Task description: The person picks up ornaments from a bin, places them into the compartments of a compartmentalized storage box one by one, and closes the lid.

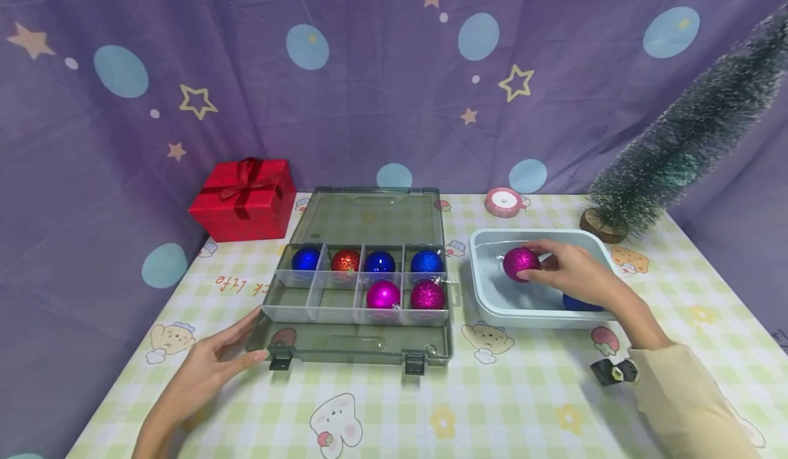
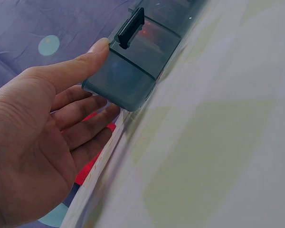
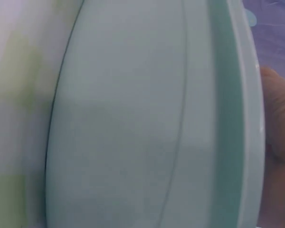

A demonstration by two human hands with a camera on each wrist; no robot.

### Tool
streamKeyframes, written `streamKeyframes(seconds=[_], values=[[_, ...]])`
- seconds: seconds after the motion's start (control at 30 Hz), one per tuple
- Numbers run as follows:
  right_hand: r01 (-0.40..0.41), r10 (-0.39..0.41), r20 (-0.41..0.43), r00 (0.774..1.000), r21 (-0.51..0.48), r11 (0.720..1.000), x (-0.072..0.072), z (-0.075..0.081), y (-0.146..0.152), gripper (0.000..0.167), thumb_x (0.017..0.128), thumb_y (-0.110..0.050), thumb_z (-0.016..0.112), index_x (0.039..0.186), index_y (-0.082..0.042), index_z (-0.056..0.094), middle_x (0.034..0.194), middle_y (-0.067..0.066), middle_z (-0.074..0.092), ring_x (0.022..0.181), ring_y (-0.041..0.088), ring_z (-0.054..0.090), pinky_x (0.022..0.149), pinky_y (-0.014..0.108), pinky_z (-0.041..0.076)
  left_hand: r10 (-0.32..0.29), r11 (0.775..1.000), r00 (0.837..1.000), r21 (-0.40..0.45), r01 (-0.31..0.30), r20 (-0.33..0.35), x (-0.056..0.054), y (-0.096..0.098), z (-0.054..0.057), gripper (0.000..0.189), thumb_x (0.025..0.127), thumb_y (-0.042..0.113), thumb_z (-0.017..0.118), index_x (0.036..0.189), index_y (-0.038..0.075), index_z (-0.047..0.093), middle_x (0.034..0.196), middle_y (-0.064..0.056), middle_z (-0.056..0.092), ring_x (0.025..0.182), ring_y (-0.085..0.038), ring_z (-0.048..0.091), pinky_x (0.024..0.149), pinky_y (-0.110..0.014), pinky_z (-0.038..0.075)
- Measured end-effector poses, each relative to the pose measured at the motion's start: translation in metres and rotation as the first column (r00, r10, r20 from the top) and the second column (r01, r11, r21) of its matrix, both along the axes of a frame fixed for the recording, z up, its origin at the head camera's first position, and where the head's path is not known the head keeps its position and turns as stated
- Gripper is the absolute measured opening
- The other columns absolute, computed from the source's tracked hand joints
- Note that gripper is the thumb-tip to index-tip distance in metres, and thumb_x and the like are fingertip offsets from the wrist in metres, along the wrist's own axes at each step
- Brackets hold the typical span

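Note:
My right hand (image 1: 569, 267) pinches a glittery magenta Christmas ball (image 1: 520, 265) above the light-blue plastic tub (image 1: 542, 321). A blue ball (image 1: 581, 302) lies in the tub, partly hidden by the wrist. In the right wrist view, the tub wall (image 3: 123, 114) covers most of the hand. My left hand (image 1: 212, 363) touches the front left corner of a grey see-through divider case (image 1: 351, 358), thumb at the front, fingers extended along the side. Its back row holds blue balls (image 1: 379, 263) and a red glitter ball (image 1: 345, 262). Magenta balls (image 1: 383, 295) sit in the front row's two right compartments.
The case lid (image 1: 369, 216) lies folded back. Behind it to the left stands a red gift box (image 1: 246, 199). A ribbon roll (image 1: 503, 202) and small frosted tree (image 1: 677, 144) are at the back right. A black bow-like piece (image 1: 612, 371) is by the right sleeve.

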State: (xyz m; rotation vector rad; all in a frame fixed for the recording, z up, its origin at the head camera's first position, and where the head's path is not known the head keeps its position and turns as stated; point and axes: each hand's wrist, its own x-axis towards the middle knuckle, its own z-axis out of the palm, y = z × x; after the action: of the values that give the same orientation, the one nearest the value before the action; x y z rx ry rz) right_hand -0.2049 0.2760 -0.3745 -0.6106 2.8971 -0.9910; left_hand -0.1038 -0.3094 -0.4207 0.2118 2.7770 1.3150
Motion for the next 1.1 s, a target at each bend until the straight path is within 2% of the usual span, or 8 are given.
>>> streamKeyframes(seconds=[0.23,0.8,1.1], values=[[-0.028,0.037,0.062,0.997,-0.148,0.989,0.0,0.004,-0.015,0.05,0.096,-0.024,0.078,0.137,0.001,0.063,0.116,0.014,0.074,0.101,0.026,0.073,0.082,0.028,0.057,-0.001,1.0,1.0,0.006,0.001,0.0,0.0,0.0,0.0,0.073,0.096,0.03,0.077,0.157,0.007,0.044,0.153,-0.017,0.049,0.138,-0.036,0.044,0.094,-0.003,0.035],[-0.054,0.078,0.078,0.994,-0.27,0.961,-0.005,0.016,-0.044,0.047,0.096,-0.022,0.078,0.137,-0.004,0.064,0.119,0.011,0.073,0.103,0.024,0.072,0.085,0.028,0.058,0.002,1.0,1.0,0.004,-0.002,0.003,-0.001,0.0,-0.001,0.073,0.096,0.03,0.077,0.157,0.008,0.045,0.153,-0.017,0.049,0.138,-0.036,0.044,0.094,-0.003,0.035],[-0.117,0.143,0.057,0.988,-0.326,0.938,-0.01,0.018,-0.066,0.048,0.096,-0.017,0.077,0.138,0.0,0.063,0.119,0.012,0.073,0.103,0.024,0.072,0.086,0.029,0.058,0.006,1.0,1.0,0.004,-0.006,0.01,-0.001,0.0,-0.002,0.073,0.096,0.031,0.077,0.157,0.007,0.044,0.153,-0.017,0.048,0.139,-0.035,0.044,0.094,-0.003,0.035]])
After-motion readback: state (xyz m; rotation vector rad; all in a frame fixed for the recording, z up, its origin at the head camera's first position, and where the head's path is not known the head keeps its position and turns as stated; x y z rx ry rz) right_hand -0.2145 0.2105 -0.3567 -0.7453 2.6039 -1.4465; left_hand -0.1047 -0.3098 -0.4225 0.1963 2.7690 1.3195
